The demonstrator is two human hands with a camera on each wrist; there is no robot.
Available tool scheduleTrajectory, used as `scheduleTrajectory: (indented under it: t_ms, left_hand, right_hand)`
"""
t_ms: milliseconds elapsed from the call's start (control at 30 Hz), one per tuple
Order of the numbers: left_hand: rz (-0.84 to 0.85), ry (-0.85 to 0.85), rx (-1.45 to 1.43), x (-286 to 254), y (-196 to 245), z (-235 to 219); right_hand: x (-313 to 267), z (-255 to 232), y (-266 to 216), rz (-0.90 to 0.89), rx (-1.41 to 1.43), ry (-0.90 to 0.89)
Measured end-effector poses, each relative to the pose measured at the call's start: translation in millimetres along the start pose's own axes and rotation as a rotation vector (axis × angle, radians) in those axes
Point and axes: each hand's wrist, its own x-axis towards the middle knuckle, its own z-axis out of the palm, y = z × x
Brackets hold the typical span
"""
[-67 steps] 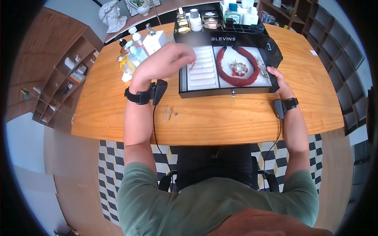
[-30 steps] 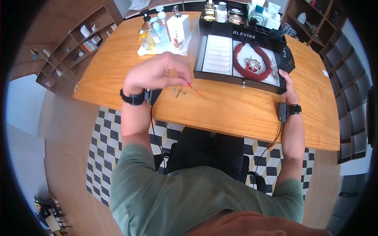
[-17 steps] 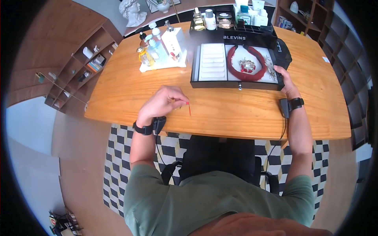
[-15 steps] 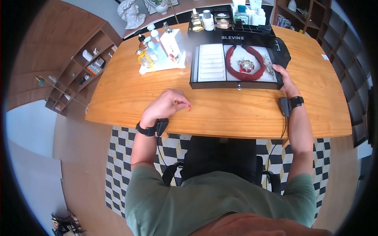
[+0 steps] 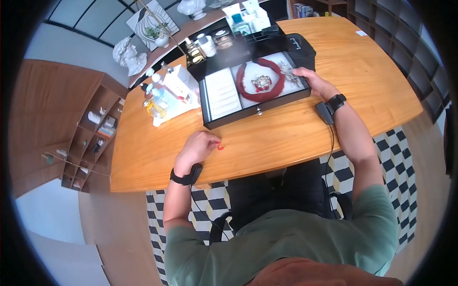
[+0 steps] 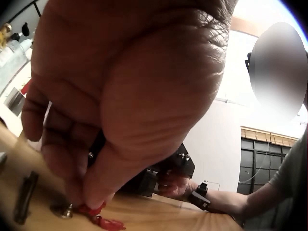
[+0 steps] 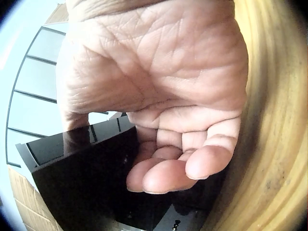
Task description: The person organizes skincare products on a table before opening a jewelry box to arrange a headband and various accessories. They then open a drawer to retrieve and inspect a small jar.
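My left hand [image 5: 195, 148] pinches a red string bracelet [image 5: 220, 147] between thumb and fingertips, low over the table's front left. In the left wrist view the red string [image 6: 113, 224] lies against the wood below the fingertips. Beside it are a small round metal piece [image 6: 62, 210] and a slim dark piece [image 6: 25, 198], both hidden in the head view. My right hand [image 5: 317, 85] grips the right front corner of an open black drawer [image 5: 238, 119], thumb over the rim. Inside lie a dark red headband [image 5: 241, 86], a silver piece with red beads [image 5: 261, 83], and a silver hair clip [image 5: 291, 74].
White ring rolls [image 5: 224, 97] fill the drawer's left part. Cosmetics, among them a white bottle [image 5: 206, 45], stand on the black box behind. A white tray [image 5: 174, 114] with pump bottles is at left. A black case [image 5: 303, 50] adjoins the box's right side.
My left hand has carried the red string bracelet from the ring rolls down to the table in front. The right hand has kept its grip on the drawer corner. The head view has turned.
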Motion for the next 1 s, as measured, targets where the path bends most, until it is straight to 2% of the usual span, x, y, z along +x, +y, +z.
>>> scheduleTrajectory:
  t_ms: [100,167,200,267,400,500,567,600,667,700,767,800,833,900,1000]
  left_hand:
    - [-0.062,0.027,0.011,-3.4,2.9,-0.2]
    - [-0.123,0.142,-0.078,-9.2,9.6,-9.0]
    - [-0.121,0.137,-0.076,-12.2,7.1,-9.7]
    - [-0.138,0.273,-0.146,-19.4,0.3,-11.2]
    - [-0.167,0.352,-0.245,-24.9,14.0,-31.2]
    - [-0.146,0.435,-0.333,-10.7,42.2,-50.0]
    - [0.071,0.440,-0.209,9.6,60.4,-60.7]
    - [0.071,0.436,-0.209,20.8,71.2,-68.3]
    - [0.259,0.301,-0.089,46.5,90.7,-81.6]
    - [0.266,0.298,-0.088,60.1,96.3,-83.9]
    - [0.469,0.247,0.045,86.4,105.7,-88.2]
    - [0.469,0.166,0.093,97.2,109.0,-90.2]
    - [0.475,0.165,0.097,107.6,109.2,-90.0]
    - [0.586,0.031,0.206,127.0,105.5,-83.5]
    - [0.577,-0.014,0.214,138.5,104.8,-75.3]
  right_hand:
    - [-5.6,7.6,-5.9,0.001,-0.025,-0.022]
    - [-6.7,9.8,-6.1,-0.025,-0.057,-0.005]
    - [-5.3,7.6,-5.5,-0.019,-0.050,-0.031]
    - [-3.9,5.3,-3.8,-0.020,-0.053,-0.031]
    - [-1.6,3.7,-2.2,-0.029,-0.051,-0.039]
    - [-4.2,6.2,-4.1,-0.018,-0.070,-0.019]
    - [1.0,0.3,0.5,-0.015,-0.055,-0.030]
    - [1.5,-0.4,1.0,-0.019,-0.057,-0.026]
    - [1.1,-2.1,1.0,-0.019,-0.056,-0.031]
    - [1.1,-2.6,2.3,-0.023,-0.055,-0.025]
    - [2.7,-2.9,3.2,-0.052,-0.055,-0.017]
    - [0.6,-0.9,2.6,-0.037,-0.054,-0.002]
    - [1.5,-0.7,2.0,-0.044,-0.053,0.001]
    - [5.7,-3.7,5.0,-0.033,-0.038,-0.063]
    - [11.7,-9.3,7.0,-0.048,-0.117,-0.036]
